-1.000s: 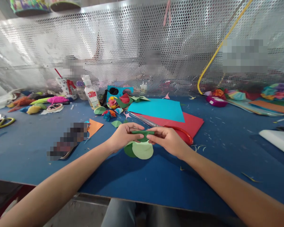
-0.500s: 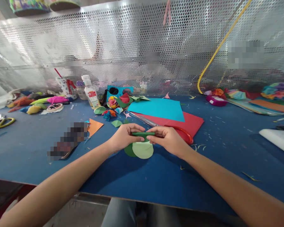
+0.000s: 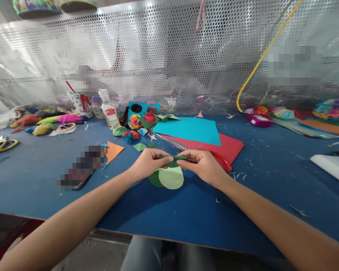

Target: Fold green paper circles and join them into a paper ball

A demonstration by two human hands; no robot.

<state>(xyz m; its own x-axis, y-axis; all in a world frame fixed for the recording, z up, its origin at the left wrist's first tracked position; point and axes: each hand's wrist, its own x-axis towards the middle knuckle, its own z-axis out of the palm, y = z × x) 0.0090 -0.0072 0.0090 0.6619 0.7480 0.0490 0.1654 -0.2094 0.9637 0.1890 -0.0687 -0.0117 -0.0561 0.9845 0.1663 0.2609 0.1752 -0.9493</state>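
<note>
Between my two hands is a piece of dark green paper (image 3: 175,162), its top edge folded over. My left hand (image 3: 148,162) pinches its left end, thumb in front and fingers behind. On the other end, my right hand (image 3: 201,165) is closed the same way. Just below, a light green paper circle (image 3: 171,178) overlaps a dark green paper circle (image 3: 156,179) on the table. Scissors with orange-red handles (image 3: 225,161) lie behind my right hand, partly hidden by it.
A blue sheet (image 3: 192,130) overlaps a red sheet (image 3: 234,145) behind my hands. Further back stand a glue bottle (image 3: 110,113) and a tumbler (image 3: 79,103). A blurred-out phone-like object (image 3: 83,167) lies left, beside orange paper (image 3: 114,151). A perforated metal panel (image 3: 147,49) closes the back.
My fingers have shifted slightly along the folded edge of the dark green paper, and my left thumb has risen a little. The circles and other things have stayed put.
</note>
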